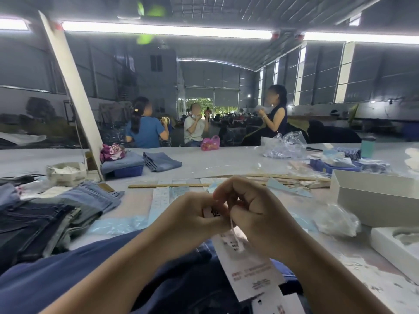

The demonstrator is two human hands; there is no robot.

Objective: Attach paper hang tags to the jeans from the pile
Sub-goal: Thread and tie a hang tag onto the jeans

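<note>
Two hands meet at centre: left hand curled, pinching small card; right hand curled around white string. Long paper hang tag dangles below hands, over dark jeans on lap. Jeans pile at left on table. Two white boxes at right. Three seated people beyond table.

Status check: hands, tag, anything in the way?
Left hand and right hand pinched together on hang tag and its string. Jeans pile left. Nothing blocking.
</note>
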